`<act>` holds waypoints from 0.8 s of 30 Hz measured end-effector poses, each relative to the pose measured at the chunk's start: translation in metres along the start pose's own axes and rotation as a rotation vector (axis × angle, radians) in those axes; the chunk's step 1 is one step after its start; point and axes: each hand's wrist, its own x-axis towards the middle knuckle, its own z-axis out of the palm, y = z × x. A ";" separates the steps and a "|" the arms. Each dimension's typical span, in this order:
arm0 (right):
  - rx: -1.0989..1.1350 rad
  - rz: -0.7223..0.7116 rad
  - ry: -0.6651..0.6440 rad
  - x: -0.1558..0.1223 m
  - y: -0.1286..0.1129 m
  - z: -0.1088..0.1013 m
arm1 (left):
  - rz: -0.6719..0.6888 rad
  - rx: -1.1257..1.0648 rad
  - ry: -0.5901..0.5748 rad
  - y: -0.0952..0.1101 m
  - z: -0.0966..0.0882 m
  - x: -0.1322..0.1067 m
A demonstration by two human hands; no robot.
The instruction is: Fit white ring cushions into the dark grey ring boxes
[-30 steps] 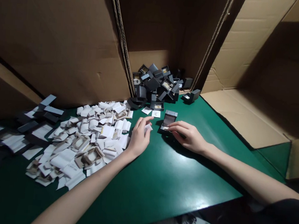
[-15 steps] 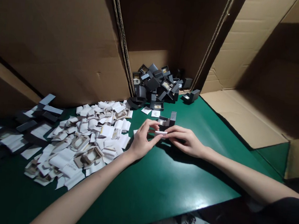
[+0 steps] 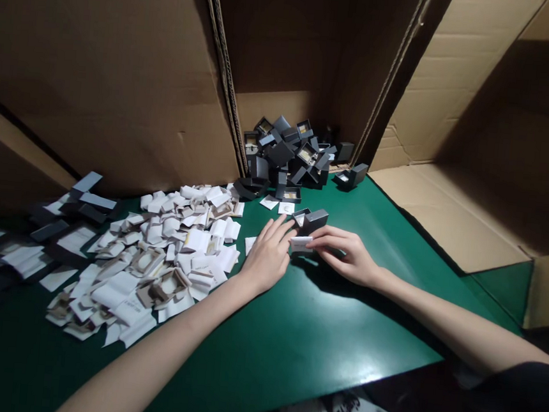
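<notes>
One white card was pinched at its right end by the right hand, just in front of the open black box. The left hand had its fingers extended near the box, palm hidden; I couldn't tell whether it gripped anything. I judged this a card-handling step, calling next for a steady pinch. The card's long axis ran sideways, free end leftward.

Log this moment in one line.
right hand: pinching small white piece; left hand: extended near open dark box; back: dark box pile; left side: white heap
</notes>
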 end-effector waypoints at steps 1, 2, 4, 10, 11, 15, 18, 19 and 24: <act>0.000 -0.008 -0.001 0.000 0.000 0.000 | 0.004 0.003 0.003 0.000 0.000 0.000; 0.001 -0.016 -0.005 0.001 -0.001 -0.001 | 0.010 0.002 0.006 0.001 0.000 0.000; 0.007 -0.034 -0.018 0.001 -0.001 -0.001 | 0.023 -0.004 0.012 0.002 -0.001 0.000; -0.048 -0.144 -0.040 0.001 -0.002 -0.003 | 0.010 -0.024 0.005 0.003 -0.004 0.001; -0.083 -0.179 -0.046 0.001 -0.002 -0.004 | 0.013 -0.024 -0.018 0.003 -0.004 0.001; -0.170 -0.270 -0.072 0.001 0.000 -0.005 | 0.034 -0.004 -0.077 0.004 -0.005 0.003; -0.201 -0.283 -0.086 0.000 0.003 -0.005 | 0.041 0.009 -0.062 0.005 -0.005 0.003; -0.215 -0.276 -0.080 0.000 0.004 -0.005 | 0.047 0.013 -0.051 0.006 -0.005 0.003; -0.192 -0.193 0.044 0.003 0.006 -0.013 | 0.201 -0.008 0.046 0.008 -0.010 0.001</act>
